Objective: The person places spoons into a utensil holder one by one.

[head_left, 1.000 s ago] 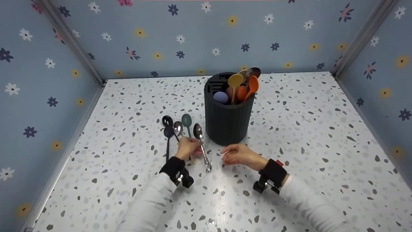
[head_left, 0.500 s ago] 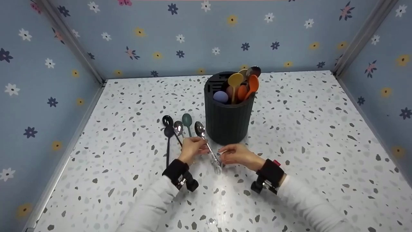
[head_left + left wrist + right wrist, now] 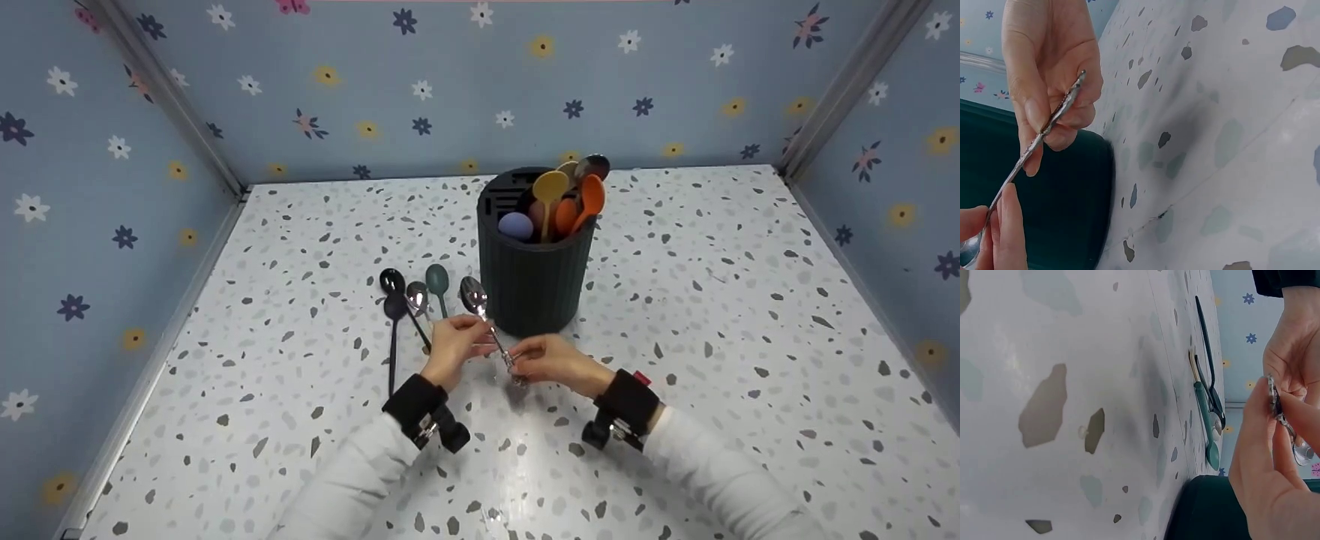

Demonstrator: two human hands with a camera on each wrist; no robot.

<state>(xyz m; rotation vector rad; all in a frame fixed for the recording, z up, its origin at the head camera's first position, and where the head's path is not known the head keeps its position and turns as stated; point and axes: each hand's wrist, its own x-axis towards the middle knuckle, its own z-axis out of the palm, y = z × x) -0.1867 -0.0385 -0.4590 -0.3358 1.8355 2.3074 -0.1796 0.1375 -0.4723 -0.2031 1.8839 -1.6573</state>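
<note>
A silver spoon (image 3: 473,294) with an ornate handle is held tilted above the table, bowl toward the back left. My left hand (image 3: 454,346) pinches its handle near the bowl; the left wrist view shows these fingers (image 3: 1012,233) at the lower left. Further down, my right hand (image 3: 561,363) pinches the decorated handle end (image 3: 1273,396) between thumb and fingers. Just behind both hands stands a dark ribbed utensil holder (image 3: 531,292). Left of my left hand lie a green spoon (image 3: 436,279), a smaller silver spoon (image 3: 418,295), a black spoon (image 3: 391,280) and a dark purple spoon (image 3: 394,306).
From the holder's top rise a yellow spoon (image 3: 550,187), an orange spoon (image 3: 592,196), a lavender one (image 3: 516,226) and several others. The speckled white table (image 3: 712,315) meets flowered walls (image 3: 465,82) at the back and sides.
The left hand has moved slightly right, lifting the silver spoon and swinging its handle toward the right hand. The right hand, earlier apart from it, has taken hold of the handle end.
</note>
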